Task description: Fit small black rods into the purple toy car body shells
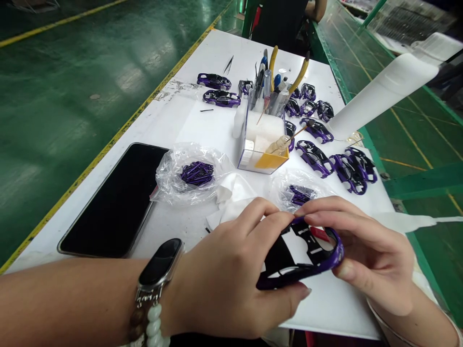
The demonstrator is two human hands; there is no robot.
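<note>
Both my hands hold one purple toy car body (pixel 307 262) near the front edge of the white table (pixel 202 130). My left hand (pixel 231 270) wraps its fingers round the shell's left end, thumb underneath. My right hand (pixel 369 250) pinches the right end, with its fingertips meeting the left hand's on the upper edge. The shell is turned so its black inner side faces me. A smartwatch (pixel 161 262) and a bead bracelet sit on my left wrist.
A black phone (pixel 115 202) lies at the left. Two clear bags of purple parts (pixel 197 173) (pixel 300 193) sit ahead, with a clear tool holder (pixel 264 140) behind. Several purple car bodies (pixel 347 168) lie at the right and back. A person stands at the far end.
</note>
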